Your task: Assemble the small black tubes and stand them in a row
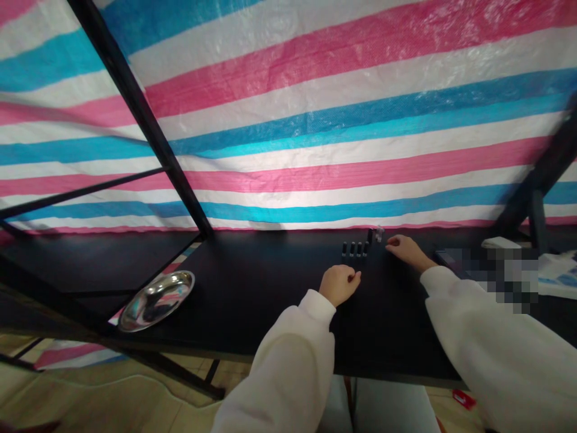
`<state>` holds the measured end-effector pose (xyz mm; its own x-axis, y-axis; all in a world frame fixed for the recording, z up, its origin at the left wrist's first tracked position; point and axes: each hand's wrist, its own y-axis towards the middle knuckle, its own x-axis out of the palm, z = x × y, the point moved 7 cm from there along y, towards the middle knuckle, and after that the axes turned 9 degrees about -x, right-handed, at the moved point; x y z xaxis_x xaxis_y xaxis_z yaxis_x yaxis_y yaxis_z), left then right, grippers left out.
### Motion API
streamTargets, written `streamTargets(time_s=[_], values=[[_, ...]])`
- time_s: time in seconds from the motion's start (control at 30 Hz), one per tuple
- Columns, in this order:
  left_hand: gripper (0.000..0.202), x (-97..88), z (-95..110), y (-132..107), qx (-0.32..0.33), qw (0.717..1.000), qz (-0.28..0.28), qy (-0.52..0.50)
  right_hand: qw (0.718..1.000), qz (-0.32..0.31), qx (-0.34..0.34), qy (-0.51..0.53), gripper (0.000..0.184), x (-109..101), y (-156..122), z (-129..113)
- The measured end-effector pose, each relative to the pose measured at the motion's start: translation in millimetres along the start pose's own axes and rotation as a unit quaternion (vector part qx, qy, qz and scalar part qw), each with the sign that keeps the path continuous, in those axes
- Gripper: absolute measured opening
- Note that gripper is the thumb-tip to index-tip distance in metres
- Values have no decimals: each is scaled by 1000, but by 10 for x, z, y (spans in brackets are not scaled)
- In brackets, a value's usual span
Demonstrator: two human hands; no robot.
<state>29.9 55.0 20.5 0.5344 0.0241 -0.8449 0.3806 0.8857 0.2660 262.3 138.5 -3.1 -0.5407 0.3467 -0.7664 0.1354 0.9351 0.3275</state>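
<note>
Several small black cylinders with pale ends, which look like batteries [352, 249], stand in a short row on the black table [270, 282]. Just behind the row's right end are a taller dark piece [370, 236] and a small clear, shiny item [379, 233]. My left hand [339, 285] is closed in front of the row, its fingers curled in; whatever it may hold is hidden. To the right of the clear item, and apart from it, my right hand [406, 250] is low over the table with its fingertips drawn together. I cannot make out anything between them.
A shiny oval metal dish [187, 282] lies near the table's left end. Black frame posts [148, 126] rise on both sides before a striped sheet [315, 174]. A white item [501, 243] and a white package [559, 273] are at the right, beyond my right sleeve.
</note>
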Motion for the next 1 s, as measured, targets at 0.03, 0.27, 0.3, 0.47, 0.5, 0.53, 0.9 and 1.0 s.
streamTargets(time_s=[0.03, 0.27, 0.3, 0.47, 0.5, 0.53, 0.9, 1.0], values=[[37, -1, 9, -4, 0, 1000, 0, 1, 1000, 7, 2, -10, 15, 22, 15, -8], [37, 80, 70, -19, 25, 999, -30, 0, 997, 39, 1, -65, 27, 91, 130, -74], [37, 89, 71, -18, 28, 999, -32, -2, 997, 41, 1, -70, 27, 97, 141, -79], [36, 76, 86, -24, 31, 999, -26, -11, 995, 57, -2, -87, 28, 101, 173, -121], [36, 68, 92, -27, 28, 999, -26, -13, 994, 59, -2, -87, 29, 101, 177, -132], [36, 59, 97, -30, 25, 999, -28, -14, 994, 61, -1, -87, 28, 102, 181, -143], [37, 26, 109, -36, 32, 999, -16, -14, 993, 71, 0, -94, 24, 95, 243, -148], [37, 32, 93, -37, 31, 999, -14, -16, 992, 68, 5, -103, 24, 39, 210, -194]])
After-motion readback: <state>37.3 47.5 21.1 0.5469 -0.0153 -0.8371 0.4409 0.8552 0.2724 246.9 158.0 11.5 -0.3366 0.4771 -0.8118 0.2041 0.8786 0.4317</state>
